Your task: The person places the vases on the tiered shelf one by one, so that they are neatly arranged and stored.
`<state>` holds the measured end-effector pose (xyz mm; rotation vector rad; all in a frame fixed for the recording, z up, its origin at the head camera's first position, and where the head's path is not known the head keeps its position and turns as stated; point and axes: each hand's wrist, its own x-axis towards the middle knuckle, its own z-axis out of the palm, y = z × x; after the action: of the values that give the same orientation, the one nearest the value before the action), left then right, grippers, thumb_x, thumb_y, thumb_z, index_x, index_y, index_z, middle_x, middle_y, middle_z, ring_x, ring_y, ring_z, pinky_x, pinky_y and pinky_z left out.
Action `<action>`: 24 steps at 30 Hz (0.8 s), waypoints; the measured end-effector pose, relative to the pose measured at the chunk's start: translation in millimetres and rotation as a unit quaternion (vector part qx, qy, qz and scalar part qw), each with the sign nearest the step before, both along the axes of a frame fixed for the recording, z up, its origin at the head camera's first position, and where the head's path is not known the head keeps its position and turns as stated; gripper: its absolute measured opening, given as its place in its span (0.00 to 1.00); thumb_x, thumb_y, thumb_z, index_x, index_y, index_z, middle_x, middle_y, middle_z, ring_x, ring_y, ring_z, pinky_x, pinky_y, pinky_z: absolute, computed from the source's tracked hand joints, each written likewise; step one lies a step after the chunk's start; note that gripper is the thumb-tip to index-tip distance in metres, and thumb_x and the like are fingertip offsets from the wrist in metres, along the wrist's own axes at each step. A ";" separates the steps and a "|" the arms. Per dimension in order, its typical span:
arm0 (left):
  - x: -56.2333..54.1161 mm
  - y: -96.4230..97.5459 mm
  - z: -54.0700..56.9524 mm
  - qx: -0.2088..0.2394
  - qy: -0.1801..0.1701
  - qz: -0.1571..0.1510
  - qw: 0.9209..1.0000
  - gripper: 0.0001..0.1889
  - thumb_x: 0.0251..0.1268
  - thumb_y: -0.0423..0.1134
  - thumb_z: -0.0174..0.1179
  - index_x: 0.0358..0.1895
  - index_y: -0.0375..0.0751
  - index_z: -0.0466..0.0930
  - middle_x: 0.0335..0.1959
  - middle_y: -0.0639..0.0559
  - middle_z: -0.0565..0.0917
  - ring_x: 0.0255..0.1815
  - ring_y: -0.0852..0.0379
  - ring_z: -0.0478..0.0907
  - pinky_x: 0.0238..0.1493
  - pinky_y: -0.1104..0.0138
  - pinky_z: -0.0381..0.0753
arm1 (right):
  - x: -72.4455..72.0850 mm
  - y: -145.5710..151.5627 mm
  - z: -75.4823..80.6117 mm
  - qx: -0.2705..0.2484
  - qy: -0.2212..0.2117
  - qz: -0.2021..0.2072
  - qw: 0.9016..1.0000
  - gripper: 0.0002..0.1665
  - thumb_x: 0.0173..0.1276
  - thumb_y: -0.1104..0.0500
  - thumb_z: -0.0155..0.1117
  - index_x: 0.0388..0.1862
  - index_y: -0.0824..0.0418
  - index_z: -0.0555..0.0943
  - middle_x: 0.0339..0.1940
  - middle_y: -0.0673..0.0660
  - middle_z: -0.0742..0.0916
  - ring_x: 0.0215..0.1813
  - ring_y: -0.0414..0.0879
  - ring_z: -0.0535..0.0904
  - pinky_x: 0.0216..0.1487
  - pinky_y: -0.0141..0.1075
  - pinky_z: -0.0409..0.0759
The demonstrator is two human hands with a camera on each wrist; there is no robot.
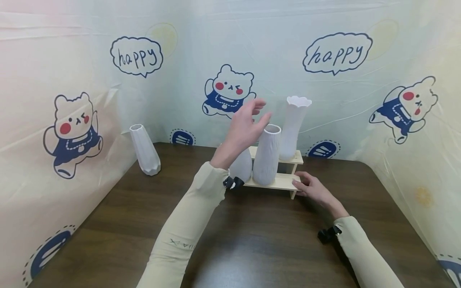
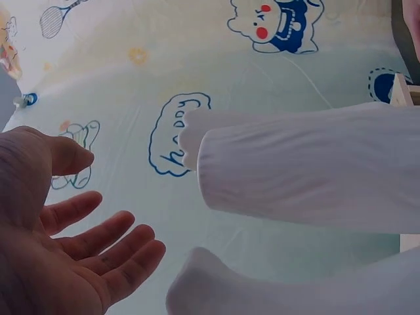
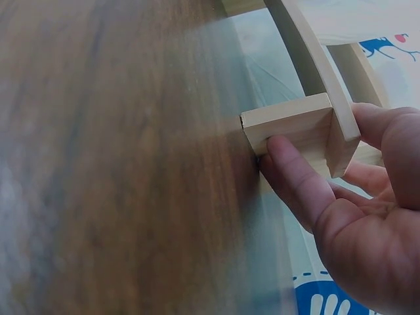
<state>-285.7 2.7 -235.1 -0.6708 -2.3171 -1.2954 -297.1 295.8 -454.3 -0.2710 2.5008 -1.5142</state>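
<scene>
A light wooden two-step stand [image 1: 284, 182] bears several white vases. On its upper step is a tall vase with a scalloped rim [image 1: 293, 128]; a ribbed vase [image 1: 266, 156] stands on the lower step. Left of that, a rounder white vase [image 1: 242, 166] is partly hidden by my left forearm. My left hand [image 1: 245, 126] is raised beside the ribbed vase's mouth, fingers spread and holding nothing, as the left wrist view shows. With my right hand [image 1: 312, 189] I grip the right end of the lower step, thumb above, fingers by the leg [image 3: 289, 125].
A faceted white vase [image 1: 145, 151] stands alone at the table's left side. The dark wooden table [image 1: 252, 240] is bordered by a printed plastic curtain [image 1: 173, 80] at the back and both sides.
</scene>
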 end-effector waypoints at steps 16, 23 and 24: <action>13.5 -51.4 -30.0 0.062 -0.021 0.028 0.997 0.21 0.70 0.46 0.58 0.63 0.46 0.72 0.62 0.52 0.78 0.62 0.54 0.76 0.62 0.63 0.78 | 2.2 -3.5 0.0 -0.004 -0.002 0.002 1.000 0.36 0.74 0.48 0.57 0.73 0.64 0.59 0.56 0.72 0.77 0.50 0.51 0.80 0.54 0.44 0.84; 11.4 -74.7 -36.9 0.057 0.009 0.047 0.997 0.19 0.70 0.45 0.58 0.61 0.46 0.74 0.61 0.51 0.80 0.61 0.53 0.78 0.60 0.62 0.80 | 2.2 -1.3 0.1 -0.005 -0.001 0.003 1.000 0.37 0.74 0.47 0.57 0.73 0.63 0.59 0.56 0.73 0.78 0.50 0.51 0.80 0.53 0.42 0.85; 10.9 -78.1 -38.9 0.057 0.010 0.051 0.997 0.19 0.70 0.45 0.58 0.61 0.46 0.74 0.61 0.51 0.80 0.61 0.53 0.78 0.60 0.62 0.80 | 2.1 -1.4 0.3 -0.007 0.000 0.006 1.000 0.37 0.74 0.48 0.57 0.73 0.64 0.58 0.57 0.73 0.77 0.50 0.51 0.81 0.53 0.42 0.85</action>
<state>-274.8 -75.5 -274.1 -0.5202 -2.2123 -1.3555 -295.0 294.4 -454.0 -0.2870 2.4845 -1.5266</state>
